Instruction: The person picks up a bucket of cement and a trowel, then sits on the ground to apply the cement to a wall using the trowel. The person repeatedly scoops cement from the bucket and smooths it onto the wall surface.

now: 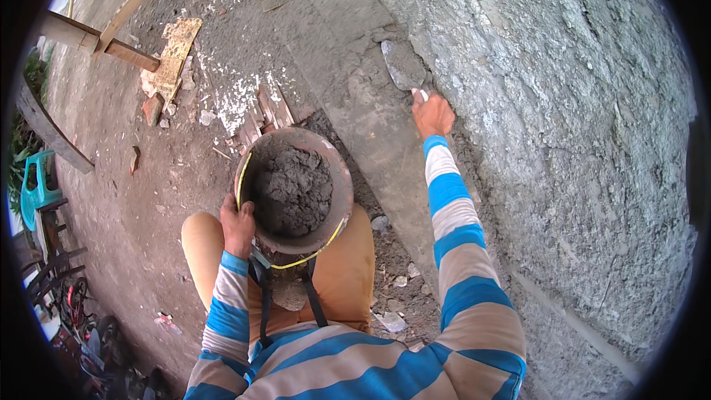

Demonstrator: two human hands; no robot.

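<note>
My right hand is closed round the handle of a trowel. The trowel's grey, rounded blade lies against wet mortar where the concrete ledge meets the rough wall. On the left, my left hand grips the rim of a bucket, fingers over the edge. Tilted toward me above my knees, the bucket holds a heap of dark grey mortar. A yellow-wrapped wire handle hangs along its near side.
A rough grey wall rises along the right. Wooden strips and white splatter lie beyond the bucket. Farther left are a yellowish board, a timber frame and a teal plastic chair. Rubble lies beside my right knee.
</note>
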